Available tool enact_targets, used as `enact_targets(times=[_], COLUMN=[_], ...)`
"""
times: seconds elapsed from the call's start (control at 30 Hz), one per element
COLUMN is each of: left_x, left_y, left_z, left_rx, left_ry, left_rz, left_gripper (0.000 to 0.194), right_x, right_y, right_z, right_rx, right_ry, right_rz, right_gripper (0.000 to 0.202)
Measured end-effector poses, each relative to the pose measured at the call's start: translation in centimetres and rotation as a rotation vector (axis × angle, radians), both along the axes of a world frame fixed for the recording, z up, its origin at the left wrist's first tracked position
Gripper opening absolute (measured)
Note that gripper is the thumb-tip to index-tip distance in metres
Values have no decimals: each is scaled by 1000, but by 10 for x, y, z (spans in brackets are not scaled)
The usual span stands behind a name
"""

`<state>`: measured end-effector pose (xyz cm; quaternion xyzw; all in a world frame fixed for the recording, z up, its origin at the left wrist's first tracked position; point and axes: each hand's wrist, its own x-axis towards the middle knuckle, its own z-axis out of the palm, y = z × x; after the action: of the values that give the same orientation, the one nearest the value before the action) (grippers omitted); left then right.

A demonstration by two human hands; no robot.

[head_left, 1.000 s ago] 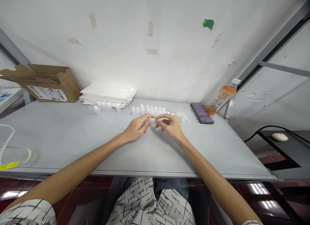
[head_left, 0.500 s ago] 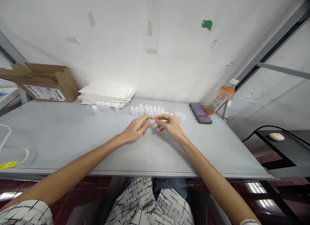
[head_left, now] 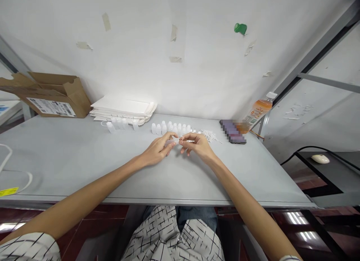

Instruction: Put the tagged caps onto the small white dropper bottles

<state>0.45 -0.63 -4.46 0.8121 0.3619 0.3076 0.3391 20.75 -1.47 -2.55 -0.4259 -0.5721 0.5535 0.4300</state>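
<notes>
Over the middle of the table, my left hand (head_left: 157, 149) is closed around a small translucent white dropper bottle (head_left: 170, 141), which lies on its side with its neck toward the right. My right hand (head_left: 200, 145) pinches thumb and forefinger together right at the bottle's neck; the bit between those fingertips is too small to make out. Behind the hands stand several matching bottles (head_left: 164, 129) without visible caps. A heap of thin white plastic pieces (head_left: 208, 135) lies just beyond my right hand. Further left, another group of bottles (head_left: 110, 127) stands with slender tips on top.
A stack of white sheets (head_left: 123, 107) and an opened cardboard box (head_left: 56, 96) are at the back left. Toward the back right are a phone (head_left: 233, 131) and an orange drink bottle (head_left: 257, 111). A white cable (head_left: 28, 176) with a yellow label curls at the left edge.
The fingertips of my left hand have parted slightly around the bottle's neck, and my right fingertips have shifted a little. The things on the table have not moved.
</notes>
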Motion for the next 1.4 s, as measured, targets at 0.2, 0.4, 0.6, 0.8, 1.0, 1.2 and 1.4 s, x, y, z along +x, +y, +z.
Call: enact_targets(times=[0.2, 0.4, 0.6, 0.8, 1.0, 1.2, 1.4], left_x=[1, 1, 1, 2, 0, -1, 1], left_y=[-1, -2, -3, -1, -2, -4, -7], left_z=[2, 5, 6, 3, 6, 6, 0], left_rx=[2, -13, -91, -292, -215, 66, 359], left_ry=[-5, -7, -70, -211, -142, 68, 223], left_rz=[-11, -21, -44, -120, -129, -60, 11], left_gripper=[33, 33, 32, 30, 30, 34, 36], right_x=[-2, -1, 0, -3, -7, -8, -6], right_y=[-2, -2, -3, -3, -5, -4, -3], right_z=[2, 2, -1, -6, -9, -11, -10], right_rx=[-11, 12, 98, 131, 136, 133, 145], right_ry=[13, 10, -70, -125, -49, 25, 78], right_rz=[5, 1, 72, 97, 110, 92, 42], right_gripper=[36, 34, 30, 31, 33, 33, 32])
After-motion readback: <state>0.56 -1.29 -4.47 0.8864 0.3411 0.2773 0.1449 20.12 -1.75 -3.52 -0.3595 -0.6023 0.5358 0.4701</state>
